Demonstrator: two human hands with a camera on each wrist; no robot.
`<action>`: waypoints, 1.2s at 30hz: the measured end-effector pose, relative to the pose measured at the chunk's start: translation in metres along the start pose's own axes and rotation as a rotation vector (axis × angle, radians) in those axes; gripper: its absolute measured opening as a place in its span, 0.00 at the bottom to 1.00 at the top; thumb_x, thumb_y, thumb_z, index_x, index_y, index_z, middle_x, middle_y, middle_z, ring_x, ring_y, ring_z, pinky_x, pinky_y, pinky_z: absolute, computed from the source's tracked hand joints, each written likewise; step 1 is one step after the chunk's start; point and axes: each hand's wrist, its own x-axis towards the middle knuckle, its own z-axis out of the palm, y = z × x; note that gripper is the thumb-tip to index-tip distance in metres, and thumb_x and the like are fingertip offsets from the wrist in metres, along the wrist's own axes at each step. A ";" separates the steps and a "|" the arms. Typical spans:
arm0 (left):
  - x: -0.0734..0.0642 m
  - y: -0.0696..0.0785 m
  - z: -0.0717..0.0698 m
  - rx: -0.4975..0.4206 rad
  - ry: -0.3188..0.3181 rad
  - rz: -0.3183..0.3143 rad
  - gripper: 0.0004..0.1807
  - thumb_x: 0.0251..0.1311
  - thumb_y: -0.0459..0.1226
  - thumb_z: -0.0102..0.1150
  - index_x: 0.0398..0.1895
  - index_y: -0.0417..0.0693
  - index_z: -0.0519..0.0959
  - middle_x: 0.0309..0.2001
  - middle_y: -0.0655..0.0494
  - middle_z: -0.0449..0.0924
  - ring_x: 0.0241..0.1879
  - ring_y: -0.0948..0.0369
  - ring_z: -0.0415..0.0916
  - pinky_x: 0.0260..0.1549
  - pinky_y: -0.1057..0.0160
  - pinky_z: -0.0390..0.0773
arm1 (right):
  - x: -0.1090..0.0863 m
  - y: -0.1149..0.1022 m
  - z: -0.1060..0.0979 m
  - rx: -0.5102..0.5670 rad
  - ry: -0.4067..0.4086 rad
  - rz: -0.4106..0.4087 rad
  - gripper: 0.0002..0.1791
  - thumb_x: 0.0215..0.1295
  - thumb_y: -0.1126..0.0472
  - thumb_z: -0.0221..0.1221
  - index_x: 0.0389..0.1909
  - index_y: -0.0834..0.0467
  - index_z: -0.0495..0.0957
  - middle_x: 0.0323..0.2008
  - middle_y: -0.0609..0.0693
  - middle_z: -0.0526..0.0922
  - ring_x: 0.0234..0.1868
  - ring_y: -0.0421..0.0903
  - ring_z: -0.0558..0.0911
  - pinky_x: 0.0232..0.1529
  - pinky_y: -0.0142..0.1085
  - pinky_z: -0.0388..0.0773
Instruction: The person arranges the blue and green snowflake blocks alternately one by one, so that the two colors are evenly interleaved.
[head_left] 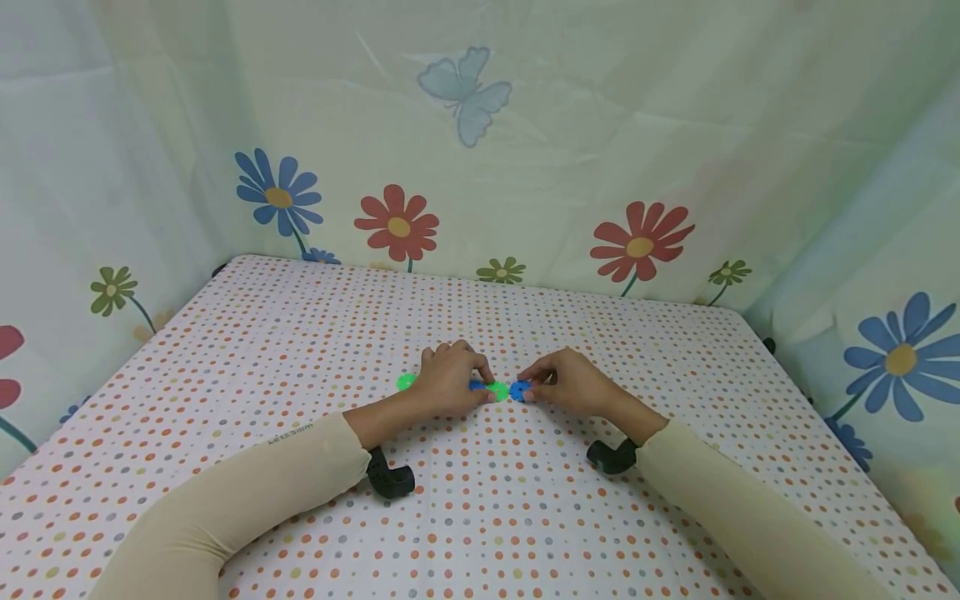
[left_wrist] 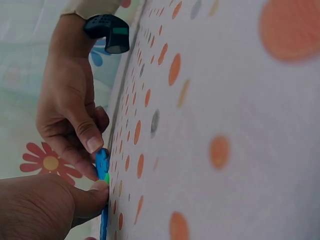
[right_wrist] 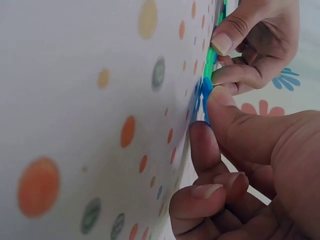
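Small notched plastic discs form a row on the dotted tabletop, partly covered by my left hand point(head_left: 447, 382). At the row's right end, the left thumb and fingers pinch a green disc point(head_left: 498, 391). A blue disc point(head_left: 477, 385) shows under those fingers, and another green disc point(head_left: 406, 382) peeks out left of the hand. My right hand point(head_left: 572, 385) pinches a separate-coloured blue disc point(head_left: 518, 391) by its right side. In the right wrist view this blue disc point(right_wrist: 206, 95) stands edge to edge with the green disc point(right_wrist: 208, 65), close over the cloth.
A white tablecloth point(head_left: 480, 508) with coloured dots covers the table. Behind and beside it hangs a curtain point(head_left: 555, 167) printed with flowers and a butterfly. Black wrist devices point(head_left: 390, 479) sit below both sleeve cuffs, near the cloth.
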 end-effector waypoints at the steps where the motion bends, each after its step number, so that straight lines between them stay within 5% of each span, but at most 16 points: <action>1: 0.000 0.000 0.000 0.000 0.001 0.001 0.07 0.57 0.49 0.69 0.35 0.61 0.85 0.52 0.54 0.76 0.54 0.51 0.70 0.52 0.45 0.61 | 0.000 -0.001 0.000 -0.005 0.006 0.006 0.13 0.62 0.59 0.67 0.47 0.59 0.86 0.34 0.47 0.87 0.26 0.41 0.75 0.28 0.31 0.71; 17: 0.001 0.000 0.001 0.013 0.007 0.009 0.07 0.57 0.50 0.69 0.35 0.62 0.86 0.52 0.54 0.77 0.53 0.50 0.70 0.53 0.44 0.62 | 0.001 -0.004 0.000 -0.028 0.062 0.106 0.11 0.58 0.58 0.70 0.41 0.57 0.88 0.40 0.50 0.89 0.34 0.39 0.81 0.33 0.33 0.75; 36: 0.001 0.001 0.000 0.009 0.002 0.002 0.07 0.57 0.49 0.69 0.35 0.61 0.86 0.52 0.54 0.77 0.53 0.50 0.71 0.52 0.45 0.62 | -0.001 -0.001 0.003 -0.024 0.083 0.058 0.10 0.59 0.59 0.69 0.41 0.57 0.88 0.39 0.49 0.88 0.31 0.41 0.78 0.31 0.33 0.72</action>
